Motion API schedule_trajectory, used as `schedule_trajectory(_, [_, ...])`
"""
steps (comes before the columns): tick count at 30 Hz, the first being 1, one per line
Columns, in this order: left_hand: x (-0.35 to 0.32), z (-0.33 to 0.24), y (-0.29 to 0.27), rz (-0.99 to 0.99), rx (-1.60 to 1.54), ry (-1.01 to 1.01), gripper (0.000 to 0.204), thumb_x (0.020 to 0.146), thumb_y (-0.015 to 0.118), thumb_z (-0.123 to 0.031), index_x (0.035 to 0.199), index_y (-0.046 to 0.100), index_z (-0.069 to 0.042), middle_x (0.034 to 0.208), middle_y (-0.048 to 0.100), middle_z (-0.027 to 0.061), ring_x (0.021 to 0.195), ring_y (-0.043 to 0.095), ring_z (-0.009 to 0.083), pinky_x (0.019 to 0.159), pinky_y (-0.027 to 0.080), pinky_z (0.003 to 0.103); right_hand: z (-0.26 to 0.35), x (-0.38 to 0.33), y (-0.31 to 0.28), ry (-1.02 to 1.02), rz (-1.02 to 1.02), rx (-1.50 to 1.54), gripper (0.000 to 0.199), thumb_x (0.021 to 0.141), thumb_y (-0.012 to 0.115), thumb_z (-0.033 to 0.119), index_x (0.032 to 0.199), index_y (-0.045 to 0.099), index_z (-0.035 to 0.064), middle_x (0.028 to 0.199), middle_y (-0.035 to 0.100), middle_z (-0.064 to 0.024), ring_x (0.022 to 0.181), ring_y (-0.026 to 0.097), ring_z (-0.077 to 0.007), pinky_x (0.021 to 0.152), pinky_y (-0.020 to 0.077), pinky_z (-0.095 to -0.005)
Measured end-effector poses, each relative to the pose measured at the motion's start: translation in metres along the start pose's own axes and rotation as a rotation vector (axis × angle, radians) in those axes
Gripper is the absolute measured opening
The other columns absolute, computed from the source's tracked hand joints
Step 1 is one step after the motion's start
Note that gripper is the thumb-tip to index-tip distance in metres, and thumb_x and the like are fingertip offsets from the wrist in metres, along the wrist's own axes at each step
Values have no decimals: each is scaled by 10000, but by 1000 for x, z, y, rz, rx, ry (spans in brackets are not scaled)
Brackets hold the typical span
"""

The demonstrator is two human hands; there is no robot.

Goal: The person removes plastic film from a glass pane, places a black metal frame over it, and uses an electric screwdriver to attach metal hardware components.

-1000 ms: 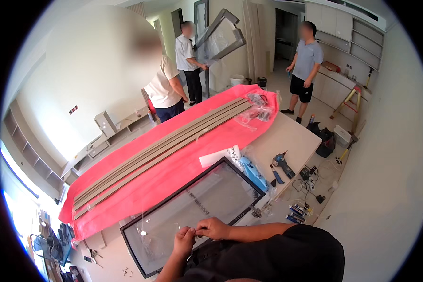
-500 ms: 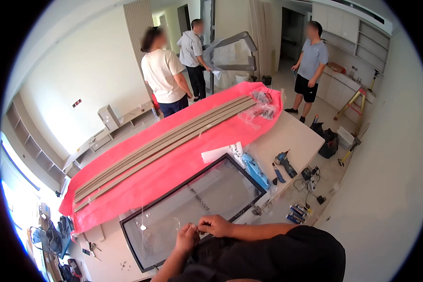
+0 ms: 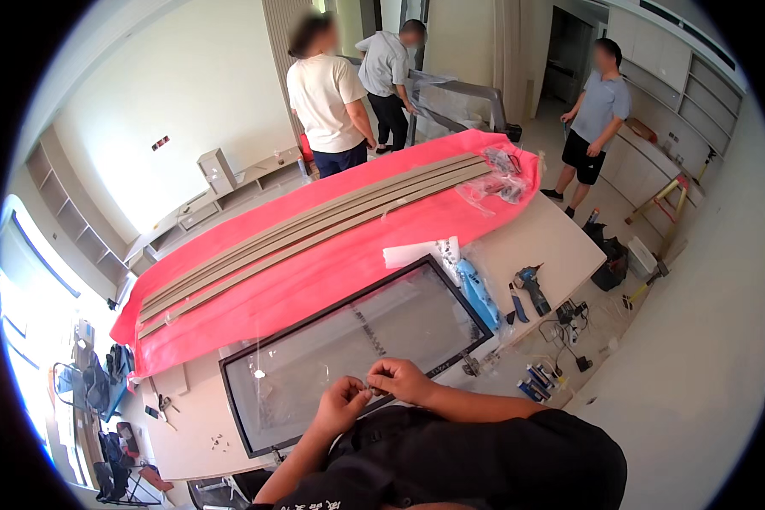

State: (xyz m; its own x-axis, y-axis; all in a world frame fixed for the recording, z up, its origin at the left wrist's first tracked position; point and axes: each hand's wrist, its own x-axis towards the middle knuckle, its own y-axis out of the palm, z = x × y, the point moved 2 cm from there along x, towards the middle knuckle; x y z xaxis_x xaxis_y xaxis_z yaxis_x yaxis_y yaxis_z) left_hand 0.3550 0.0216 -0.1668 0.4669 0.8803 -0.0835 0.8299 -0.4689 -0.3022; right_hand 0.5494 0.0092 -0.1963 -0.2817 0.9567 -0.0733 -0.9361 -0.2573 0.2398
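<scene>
My left hand (image 3: pixel 342 403) and my right hand (image 3: pixel 399 380) meet fingertip to fingertip above the near edge of a black-framed glass door panel (image 3: pixel 306 340). Both are closed in a pinch around something tiny, too small to name. Flat on the table lies the panel, with a metal hinge (image 3: pixel 472 365) at its right end, close to my right forearm. Beyond its far right corner are a blue plastic packet (image 3: pixel 478 293), a white roll (image 3: pixel 418 252) and a cordless drill (image 3: pixel 531 289).
Long brown strips (image 3: pixel 314 234) lie on pink sheeting (image 3: pixel 314 302) across the table (image 3: pixel 187 438). Small loose parts (image 3: pixel 219 443) sit at its left. On the right floor are tubes (image 3: pixel 539 382), cables and a hammer (image 3: pixel 646 285). Three people stand beyond, one bending over a grey frame (image 3: pixel 493 100).
The view has shifted, so the table appears lower left of the people. My hands stay together, fingers slightly rearranged. The far person has bent down, lowering the grey frame.
</scene>
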Motion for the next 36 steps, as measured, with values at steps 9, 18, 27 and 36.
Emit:
schedule_trajectory(9, [-13,-42,-6,-145,632,563,153,803,786,-155,937,716,-134,671,572,45,572,604,231,536,493,369,-37,7,-1,299,59,232,178,991,654,228,1040,634,58,867,675,-25,684,649,-122,598,518,-257])
schedule_trajectory(18, [-13,-16,-9,-237,629,521,58,843,746,-127,867,700,-102,694,635,43,538,597,200,524,478,334,-33,7,9,70,57,58,275,992,653,246,1170,636,38,923,695,-32,857,649,-111,745,524,-276])
schedule_trajectory(27, [-6,47,-6,-96,188,220,113,916,715,-131,905,656,-35,710,604,-26,658,509,51,598,431,241,6,-10,10,-219,54,-487,203,945,680,225,1024,712,41,896,713,-76,839,669,-169,750,519,-323])
schedule_trajectory(36, [-8,-8,0,99,124,87,122,949,673,-133,906,641,-24,733,608,-29,669,510,61,605,431,257,4,-16,7,-254,-6,-752,202,830,716,230,934,729,57,852,713,-136,781,691,-298,720,534,-388])
